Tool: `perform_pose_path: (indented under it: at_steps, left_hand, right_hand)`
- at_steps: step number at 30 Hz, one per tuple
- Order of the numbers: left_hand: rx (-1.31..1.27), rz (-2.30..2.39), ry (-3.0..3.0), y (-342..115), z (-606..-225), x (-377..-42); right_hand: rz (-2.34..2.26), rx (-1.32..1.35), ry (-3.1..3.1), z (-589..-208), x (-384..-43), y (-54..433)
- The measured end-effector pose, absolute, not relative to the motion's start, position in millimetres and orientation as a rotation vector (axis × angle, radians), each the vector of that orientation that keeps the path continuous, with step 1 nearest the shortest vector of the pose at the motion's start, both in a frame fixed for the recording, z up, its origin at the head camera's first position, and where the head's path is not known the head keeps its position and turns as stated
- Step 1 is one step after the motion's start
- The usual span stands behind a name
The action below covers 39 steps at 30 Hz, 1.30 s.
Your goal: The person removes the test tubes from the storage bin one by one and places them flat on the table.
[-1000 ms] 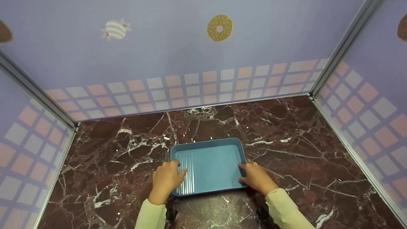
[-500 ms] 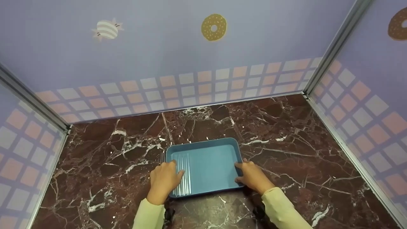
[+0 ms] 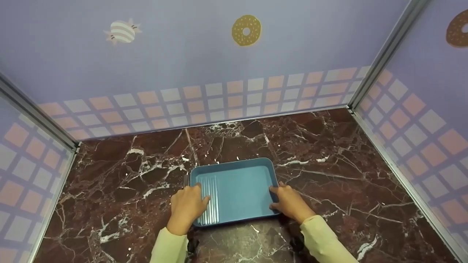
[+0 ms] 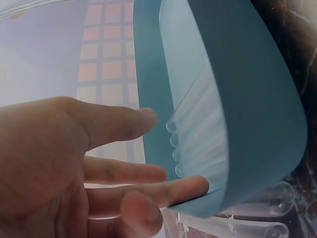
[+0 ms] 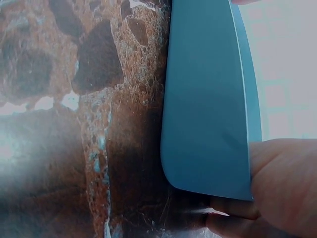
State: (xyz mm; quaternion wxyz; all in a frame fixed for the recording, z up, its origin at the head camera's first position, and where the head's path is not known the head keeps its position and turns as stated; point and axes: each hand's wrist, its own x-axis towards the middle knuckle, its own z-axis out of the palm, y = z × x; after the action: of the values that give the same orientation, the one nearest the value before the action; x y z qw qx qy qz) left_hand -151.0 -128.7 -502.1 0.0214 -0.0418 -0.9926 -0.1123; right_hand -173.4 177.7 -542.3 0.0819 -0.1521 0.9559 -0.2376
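A blue rectangular tray [image 3: 248, 190] lies flat on the marbled surface. Several clear, round-ended tubes [image 3: 210, 201] lie side by side in its left part. At the left end is my left hand [image 3: 187, 206], thumb over the tray and fingers by the rim; in the left wrist view its fingers [image 4: 171, 191] are loosely bent and apart, one seeming to touch the rim. My right hand [image 3: 292, 202] grips the right end, thumb [image 5: 272, 153] over the rim and other fingers outside the wall. More clear tubes [image 4: 260, 198] lie outside the tray, beneath the left hand's side.
Dark red marbled tabletop [image 3: 329, 146] surrounds the tray. A lavender back panel [image 3: 182, 62] with pink and white squares stands behind it. Side panels [image 3: 420, 128] close off left and right, with grey metal posts [image 3: 387, 51] at the corners.
The head view has turned slightly to the right. Both hands and the tray stay where they were on the marbled surface.
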Motion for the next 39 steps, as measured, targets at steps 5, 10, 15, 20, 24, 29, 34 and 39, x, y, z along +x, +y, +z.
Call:
perform_pose_path:
  at_steps: [5,10,15,20,24,29,34,39]
  left_hand:
    - [-0.152,-0.294,-3.103,-124,-503,-153]
    - [-0.162,-0.292,-3.083,-122,-511,-154]
    - [-0.170,-0.322,-2.997,-122,-520,-155]
    - [-0.143,-0.355,-2.993,-124,-524,-156]
    - [-0.128,-0.377,-3.002,-122,-524,-157]
    - [-0.108,-0.446,-3.012,-119,-524,-157]
    - [-0.109,-0.477,-3.002,-118,-525,-156]
    - [-0.087,-0.491,-2.985,-119,-527,-155]
  right_hand:
    - [-0.709,-0.448,2.860,-542,-174,178]
    - [-0.719,-0.439,2.846,-541,-174,178]
    - [-0.722,-0.420,2.840,-542,-173,178]
    - [-0.734,-0.437,2.849,-544,-172,178]
    - [-0.747,-0.432,2.850,-544,-171,178]
    - [-0.740,-0.427,2.857,-543,-171,178]
    - [-0.733,-0.419,2.848,-543,-172,178]
    - [-0.704,-0.416,2.848,-543,-173,177]
